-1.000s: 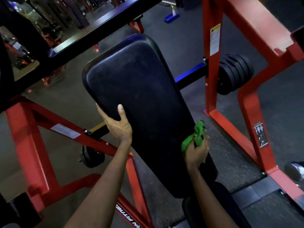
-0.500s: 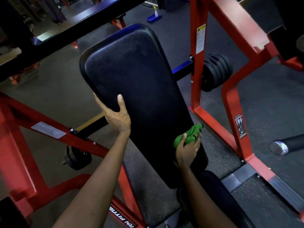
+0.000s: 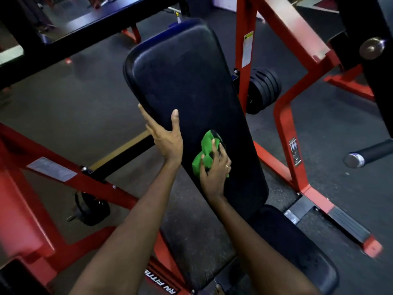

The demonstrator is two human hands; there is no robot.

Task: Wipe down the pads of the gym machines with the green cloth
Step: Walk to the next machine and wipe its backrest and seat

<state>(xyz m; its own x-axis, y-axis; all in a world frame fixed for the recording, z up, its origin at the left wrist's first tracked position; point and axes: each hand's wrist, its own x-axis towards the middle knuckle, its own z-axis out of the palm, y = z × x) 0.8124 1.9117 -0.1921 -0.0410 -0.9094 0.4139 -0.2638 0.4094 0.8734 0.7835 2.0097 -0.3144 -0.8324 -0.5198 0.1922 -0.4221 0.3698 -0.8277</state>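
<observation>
A long black back pad (image 3: 187, 81) slopes up and away from me on a red gym machine. My left hand (image 3: 165, 137) holds the pad's left edge, thumb on the face and fingers along the side. My right hand (image 3: 217, 171) presses a bunched green cloth (image 3: 205, 155) onto the lower middle of the pad, fingers curled over it. A black seat pad (image 3: 297, 248) sits below the back pad, at the lower right.
The red machine frame (image 3: 285, 124) rises on the right with stacked black weight plates (image 3: 263, 90) behind the pad. A red frame beam (image 3: 63, 171) crosses on the left. A chrome-tipped black handle (image 3: 365, 156) juts in from the right. Dark rubber floor lies around.
My right hand has slid the green cloth from the pad's right edge leftward onto its middle. My left hand keeps its hold on the left edge. The view has shifted.
</observation>
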